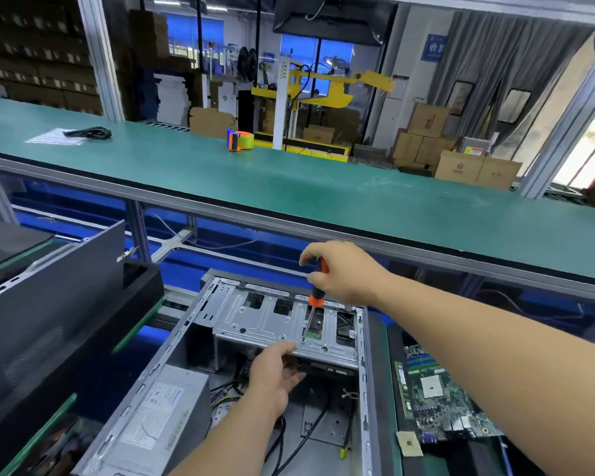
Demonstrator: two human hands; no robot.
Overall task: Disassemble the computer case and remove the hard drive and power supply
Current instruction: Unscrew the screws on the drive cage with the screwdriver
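An open computer case (186, 324) lies on its side in front of me. Its silver drive cage (265, 321) spans the far end. My right hand (344, 273) grips an orange and black screwdriver (315, 297), tip down on the cage's top plate near its front edge. My left hand (277, 372) reaches under the cage's front lip, thumb on the edge and fingers against a dark drive (327, 367) below it. The grey power supply (165, 413) with a white label sits in the case's near left corner, cables (227, 393) running from it.
A bare motherboard (440, 400) lies on a dark mat right of the case. A black case panel (49, 304) leans at the left. A raised green shelf (323, 187) runs across above, holding a tape dispenser (240, 139) and a black cord (90, 132).
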